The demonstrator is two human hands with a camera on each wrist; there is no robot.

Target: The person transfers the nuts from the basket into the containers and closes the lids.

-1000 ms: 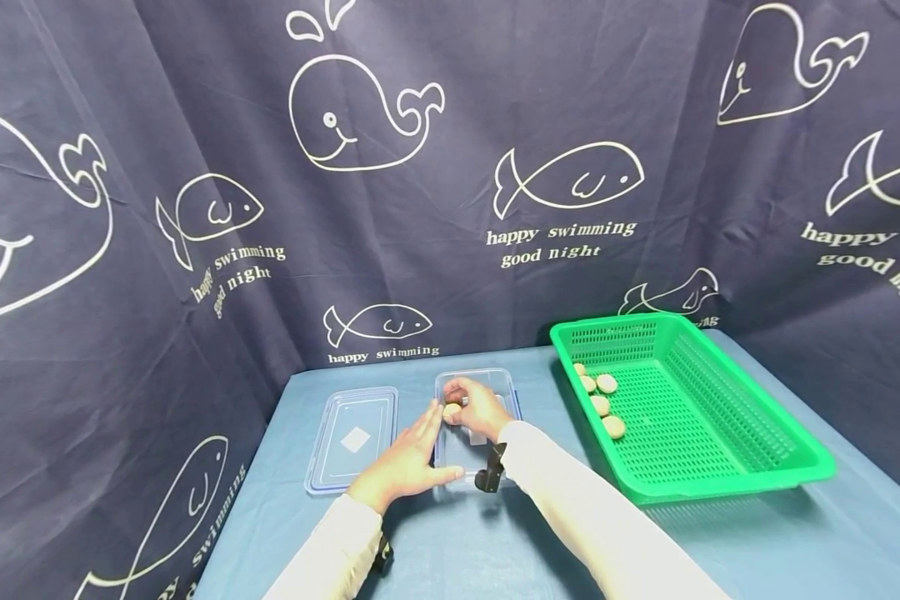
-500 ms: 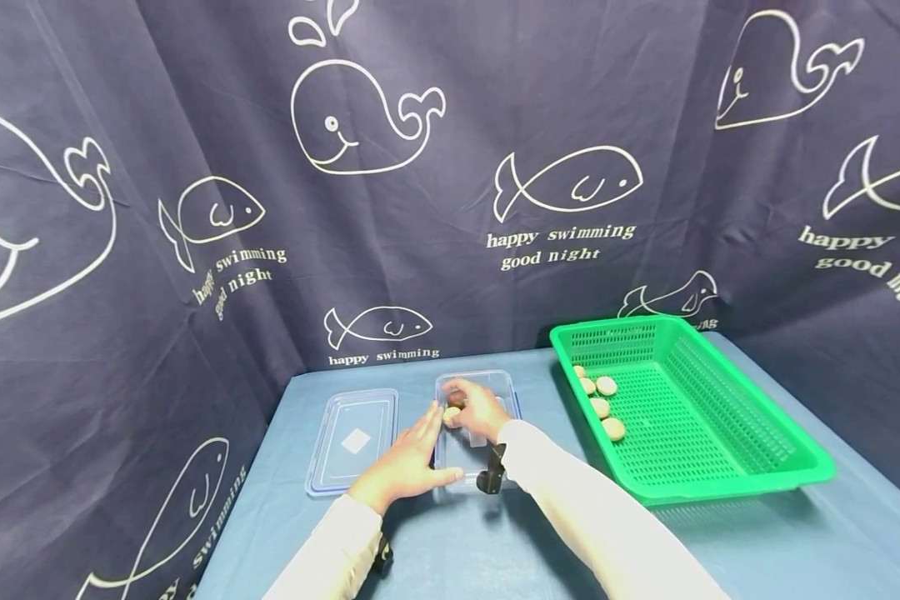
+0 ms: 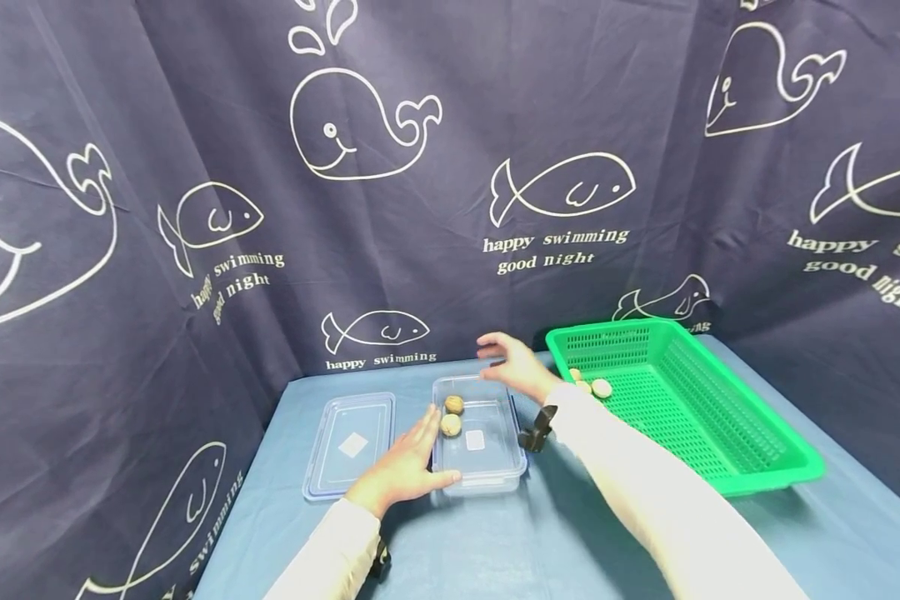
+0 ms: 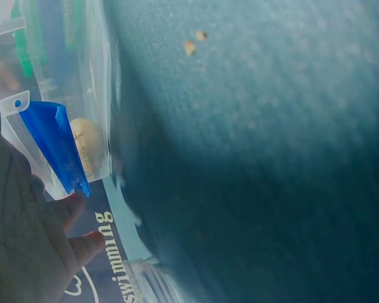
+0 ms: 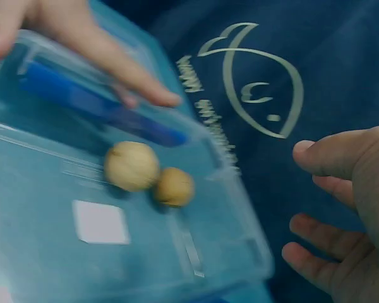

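Left hand (image 3: 403, 471), fingers straight, thumb spread, steadies box (image 3: 487, 481) at nine o'clock; right hand (image 3: 517, 367), empty, fingers parted, at one. Loading nuts (image 3: 451, 425) seems underway; likely next reach: basket (image 3: 660, 408), three o'clock.

The box (image 3: 491, 421) is open above (the left hand (image 3: 403, 472) blocks its left side).
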